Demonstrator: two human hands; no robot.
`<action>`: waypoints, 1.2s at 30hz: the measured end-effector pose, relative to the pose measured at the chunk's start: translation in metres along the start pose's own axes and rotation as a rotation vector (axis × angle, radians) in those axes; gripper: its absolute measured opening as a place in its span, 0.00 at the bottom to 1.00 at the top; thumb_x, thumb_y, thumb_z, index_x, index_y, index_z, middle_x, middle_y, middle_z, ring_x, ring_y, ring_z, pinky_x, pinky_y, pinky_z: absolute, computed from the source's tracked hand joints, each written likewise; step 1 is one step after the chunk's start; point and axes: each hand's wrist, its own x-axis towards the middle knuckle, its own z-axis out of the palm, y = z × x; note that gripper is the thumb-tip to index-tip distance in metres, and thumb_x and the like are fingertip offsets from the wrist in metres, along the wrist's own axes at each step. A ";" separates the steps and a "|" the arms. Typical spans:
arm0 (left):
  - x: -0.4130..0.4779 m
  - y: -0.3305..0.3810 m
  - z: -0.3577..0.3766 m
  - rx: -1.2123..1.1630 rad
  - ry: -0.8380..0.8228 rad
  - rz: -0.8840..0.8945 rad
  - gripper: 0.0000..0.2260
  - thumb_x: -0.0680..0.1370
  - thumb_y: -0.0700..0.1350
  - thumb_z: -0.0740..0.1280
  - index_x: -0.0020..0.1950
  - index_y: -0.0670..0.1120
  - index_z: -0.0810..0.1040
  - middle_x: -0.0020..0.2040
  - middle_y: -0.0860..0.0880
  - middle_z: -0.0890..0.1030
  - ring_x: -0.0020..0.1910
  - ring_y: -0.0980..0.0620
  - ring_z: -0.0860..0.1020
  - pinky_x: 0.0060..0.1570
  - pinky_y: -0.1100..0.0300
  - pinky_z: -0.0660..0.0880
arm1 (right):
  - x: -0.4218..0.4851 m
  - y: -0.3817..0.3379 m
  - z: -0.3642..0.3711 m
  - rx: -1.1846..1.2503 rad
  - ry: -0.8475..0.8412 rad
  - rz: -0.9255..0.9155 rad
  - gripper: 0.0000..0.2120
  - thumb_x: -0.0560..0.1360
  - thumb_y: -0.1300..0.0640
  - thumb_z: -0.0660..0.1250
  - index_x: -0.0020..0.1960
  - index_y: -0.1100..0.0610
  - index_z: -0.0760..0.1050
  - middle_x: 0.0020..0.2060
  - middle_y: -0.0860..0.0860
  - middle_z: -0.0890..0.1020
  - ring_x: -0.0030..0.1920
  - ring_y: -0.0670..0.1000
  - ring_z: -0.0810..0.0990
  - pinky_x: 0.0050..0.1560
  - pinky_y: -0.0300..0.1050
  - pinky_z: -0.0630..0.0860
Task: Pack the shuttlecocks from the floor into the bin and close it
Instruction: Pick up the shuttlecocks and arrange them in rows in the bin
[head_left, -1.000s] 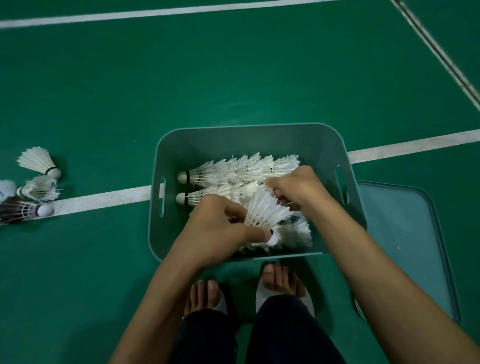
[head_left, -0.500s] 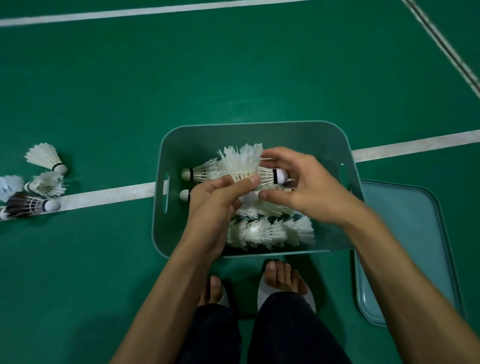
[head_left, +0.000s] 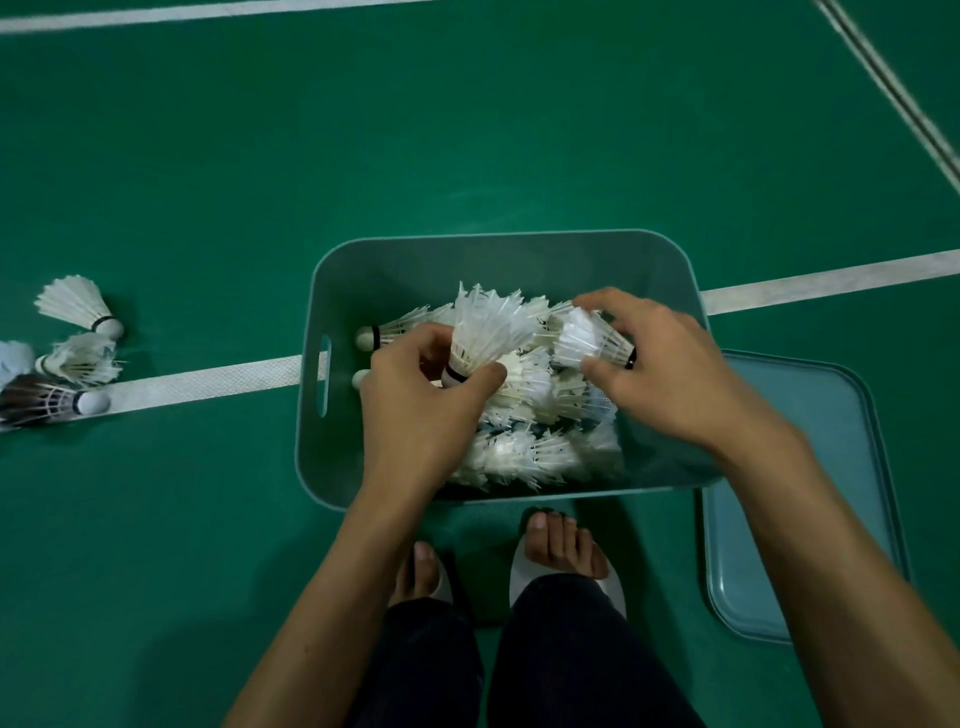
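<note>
A grey-green bin (head_left: 311, 457) stands on the court floor in front of my feet, holding several white shuttlecocks (head_left: 524, 452). My left hand (head_left: 415, 410) grips one white shuttlecock (head_left: 488, 332) near its cork, feathers pointing up and away. Over the bin's right half, my right hand (head_left: 670, 374) pinches another white shuttlecock (head_left: 587, 338) lying sideways, cork toward my palm. The bin's lid (head_left: 810, 467) lies flat on the floor to the right of the bin.
Several loose shuttlecocks lie on the floor at the left edge: a white shuttlecock (head_left: 78, 304), a frayed shuttlecock (head_left: 83, 358) and a dark-feathered shuttlecock (head_left: 41, 400). A white court line (head_left: 208, 382) runs under the bin. My sandalled feet (head_left: 561, 545) stand just behind it.
Both hands rose from among the packed shuttlecocks, each with one shuttlecock. They have since drawn apart, and the right one turned sideways.
</note>
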 end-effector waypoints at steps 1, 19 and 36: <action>0.000 0.000 0.000 0.020 0.005 0.007 0.06 0.72 0.45 0.79 0.44 0.49 0.84 0.37 0.53 0.84 0.37 0.52 0.81 0.39 0.57 0.78 | 0.000 -0.001 0.000 -0.015 0.022 -0.003 0.26 0.76 0.54 0.73 0.70 0.45 0.68 0.57 0.54 0.80 0.54 0.57 0.80 0.56 0.53 0.77; 0.000 -0.009 -0.005 0.185 0.015 0.019 0.11 0.70 0.45 0.79 0.35 0.49 0.78 0.30 0.60 0.79 0.32 0.62 0.76 0.33 0.69 0.72 | 0.003 -0.024 0.030 -0.298 0.207 0.339 0.11 0.80 0.53 0.68 0.49 0.63 0.79 0.61 0.63 0.74 0.64 0.65 0.69 0.62 0.56 0.70; 0.011 -0.018 -0.005 0.552 -0.220 0.054 0.07 0.70 0.48 0.76 0.42 0.49 0.80 0.37 0.52 0.81 0.40 0.47 0.80 0.38 0.56 0.76 | 0.046 -0.017 0.041 0.611 -0.123 0.631 0.21 0.82 0.55 0.64 0.72 0.62 0.67 0.65 0.58 0.76 0.58 0.59 0.81 0.59 0.60 0.81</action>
